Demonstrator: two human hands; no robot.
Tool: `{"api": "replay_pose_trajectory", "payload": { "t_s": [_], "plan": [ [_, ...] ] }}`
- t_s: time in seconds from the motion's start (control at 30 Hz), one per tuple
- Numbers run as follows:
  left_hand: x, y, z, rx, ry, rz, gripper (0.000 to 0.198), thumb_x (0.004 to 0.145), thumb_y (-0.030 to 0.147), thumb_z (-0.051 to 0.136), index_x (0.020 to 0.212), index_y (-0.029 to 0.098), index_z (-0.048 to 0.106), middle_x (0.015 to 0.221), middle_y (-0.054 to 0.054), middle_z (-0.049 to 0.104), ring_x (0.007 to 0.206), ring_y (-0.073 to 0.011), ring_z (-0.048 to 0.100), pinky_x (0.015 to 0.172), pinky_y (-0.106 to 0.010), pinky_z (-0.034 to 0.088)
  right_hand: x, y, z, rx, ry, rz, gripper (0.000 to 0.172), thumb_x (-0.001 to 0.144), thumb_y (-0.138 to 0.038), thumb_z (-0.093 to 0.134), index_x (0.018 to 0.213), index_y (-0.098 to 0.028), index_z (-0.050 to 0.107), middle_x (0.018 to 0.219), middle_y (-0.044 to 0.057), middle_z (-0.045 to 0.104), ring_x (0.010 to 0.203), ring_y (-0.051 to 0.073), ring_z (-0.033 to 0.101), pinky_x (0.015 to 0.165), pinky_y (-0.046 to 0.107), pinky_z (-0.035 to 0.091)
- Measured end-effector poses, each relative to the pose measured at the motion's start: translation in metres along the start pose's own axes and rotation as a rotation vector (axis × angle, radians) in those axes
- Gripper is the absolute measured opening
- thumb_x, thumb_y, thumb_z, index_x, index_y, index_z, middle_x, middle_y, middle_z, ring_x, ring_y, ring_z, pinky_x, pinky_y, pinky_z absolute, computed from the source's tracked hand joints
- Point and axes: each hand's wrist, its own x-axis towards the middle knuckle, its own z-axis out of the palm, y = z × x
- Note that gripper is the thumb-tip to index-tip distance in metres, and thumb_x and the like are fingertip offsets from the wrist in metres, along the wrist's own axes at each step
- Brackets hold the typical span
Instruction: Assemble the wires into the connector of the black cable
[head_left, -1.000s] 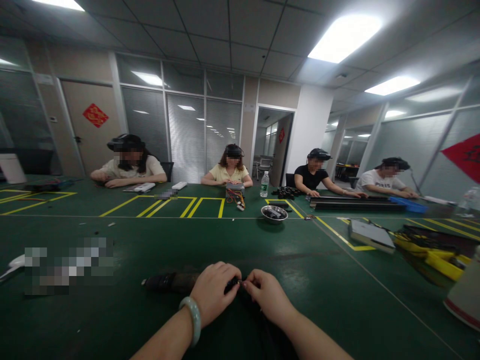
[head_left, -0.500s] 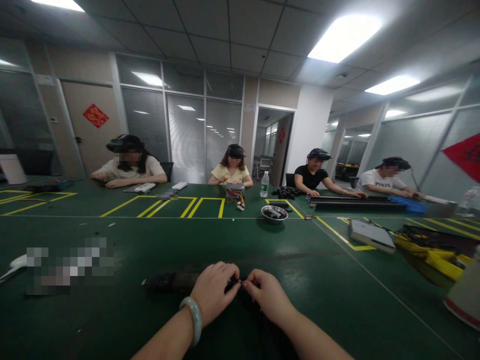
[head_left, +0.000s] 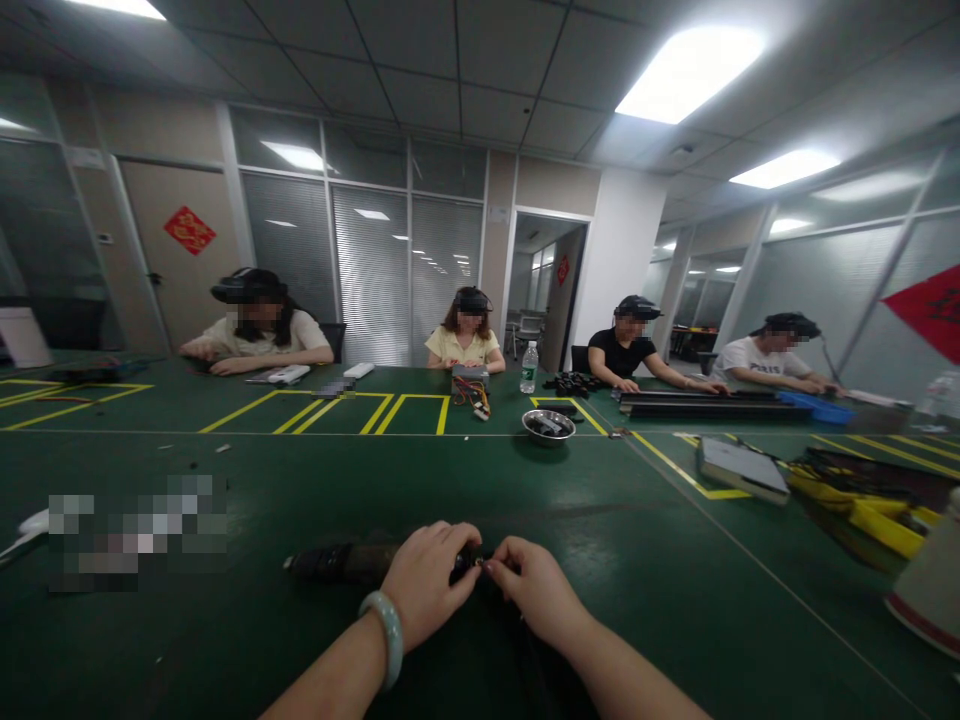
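A long, dark, roughly cylindrical tool (head_left: 341, 563) lies on the green table, its narrower end pointing left. My left hand (head_left: 431, 572), with a pale bangle at the wrist, is wrapped around its right end. Close against it, my right hand (head_left: 529, 585) has thumb and index finger pinched together at that same end. Between the fingertips shows a small shiny spot, too tiny to name. Dark shapes below my hands are too dim to make out.
A metal bowl (head_left: 549, 427) of dark parts stands ahead, near a water bottle (head_left: 529, 368) and a grey box with coloured wires (head_left: 470, 385). To the right are a flat silver box (head_left: 742, 469) and a yellow-black bag (head_left: 870, 505). Several people sit across the table.
My hands stay in nearly the same place, with only a slight shift of the fingers at the tool's end. Across the table, one person's hands have moved slightly behind the grey box.
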Motion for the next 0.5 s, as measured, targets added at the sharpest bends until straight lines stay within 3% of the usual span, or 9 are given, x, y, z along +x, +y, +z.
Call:
{"api": "replay_pose_trajectory", "payload": {
  "t_s": [0.5],
  "plan": [
    [0.0002,0.0005,0.0005,0.011,0.005,0.045,0.010,0.082,0.024,0.055,0.091,0.025,0.059,0.091,0.001,0.063,0.087,-0.0183,0.054,0.077,-0.032,0.037,0.0028,0.0037,0.0021,-0.010,0.007,0.006,0.015,0.086,-0.032,0.056,0.079,-0.019,0.059,0.057,-0.004,0.056,0.046,0.008,0.048,0.044,0.016,0.035]
  ]
}}
